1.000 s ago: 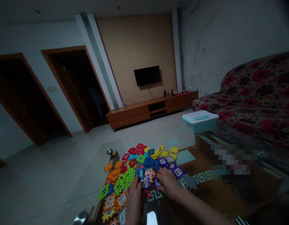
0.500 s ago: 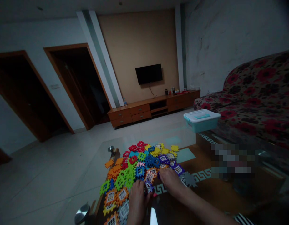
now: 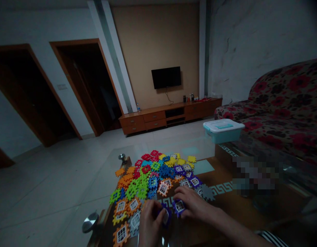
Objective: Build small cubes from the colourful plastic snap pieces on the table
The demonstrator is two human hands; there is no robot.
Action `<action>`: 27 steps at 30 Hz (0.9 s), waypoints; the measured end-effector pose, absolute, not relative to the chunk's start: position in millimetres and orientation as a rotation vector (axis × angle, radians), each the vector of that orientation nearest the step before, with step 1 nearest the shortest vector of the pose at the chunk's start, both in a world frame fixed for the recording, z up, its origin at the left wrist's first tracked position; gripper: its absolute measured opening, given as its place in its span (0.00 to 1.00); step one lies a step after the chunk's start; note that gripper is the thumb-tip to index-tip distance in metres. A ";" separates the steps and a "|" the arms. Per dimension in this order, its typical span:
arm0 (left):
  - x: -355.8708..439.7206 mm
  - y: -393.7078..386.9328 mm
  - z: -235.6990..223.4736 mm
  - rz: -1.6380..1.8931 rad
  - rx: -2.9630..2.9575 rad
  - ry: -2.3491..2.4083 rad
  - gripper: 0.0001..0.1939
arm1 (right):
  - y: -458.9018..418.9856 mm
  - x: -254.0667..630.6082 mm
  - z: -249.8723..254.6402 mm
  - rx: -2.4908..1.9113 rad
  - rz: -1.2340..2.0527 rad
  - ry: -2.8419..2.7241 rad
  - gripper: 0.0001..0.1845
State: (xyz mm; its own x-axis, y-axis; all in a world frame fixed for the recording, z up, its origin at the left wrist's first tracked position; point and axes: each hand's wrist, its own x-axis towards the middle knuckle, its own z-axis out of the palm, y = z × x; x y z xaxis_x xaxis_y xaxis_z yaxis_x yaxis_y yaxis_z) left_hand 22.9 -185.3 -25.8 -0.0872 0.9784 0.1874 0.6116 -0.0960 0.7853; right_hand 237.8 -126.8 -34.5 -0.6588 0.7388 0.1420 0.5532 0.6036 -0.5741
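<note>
My left hand [image 3: 150, 219] is closed on a purple interlocking tile [image 3: 166, 216] with a white window, its thumb across the front. Just to the right, my right hand [image 3: 192, 203] grips a second purple window tile [image 3: 179, 207] between thumb and fingers. The two tiles are close together, tilted above the glass table, with a small gap between them. Beyond my hands spreads a heap of toothed plastic tiles: green ones [image 3: 142, 188], a blue window tile [image 3: 153, 182], an orange window tile [image 3: 163, 188] and grey ones [image 3: 207, 192].
A teal box with a white lid [image 3: 223, 130] stands at the table's far right. A blurred-out patch [image 3: 257, 175] covers something on the right. Past the glass table [image 3: 171, 145] are a TV cabinet [image 3: 153, 119] and a flowered sofa [image 3: 277, 115].
My right hand has drawn back from the heap and now holds a purple window tile. My left hand has lifted its purple tile and turned it. The view has shifted slightly.
</note>
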 end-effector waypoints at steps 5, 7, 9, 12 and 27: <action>33.0 -190.2 -51.5 0.887 1.854 1.705 0.01 | -125.1 234.7 -31.8 -1.098 0.655 -2.586 0.29; 33.9 -185.8 -59.6 0.818 1.998 1.742 0.04 | -125.8 233.0 -32.7 -1.154 0.580 -2.598 0.27; 31.8 -181.9 -64.5 0.775 2.086 1.765 0.07 | -126.4 233.4 -34.9 -1.202 0.526 -2.577 0.26; 25.7 -179.0 -66.1 0.817 2.063 1.712 0.12 | -125.4 236.8 -37.5 -1.205 0.497 -2.553 0.26; 28.3 -195.5 -60.3 0.503 2.016 1.717 0.44 | -123.5 235.2 -27.6 -1.166 0.538 -2.595 0.31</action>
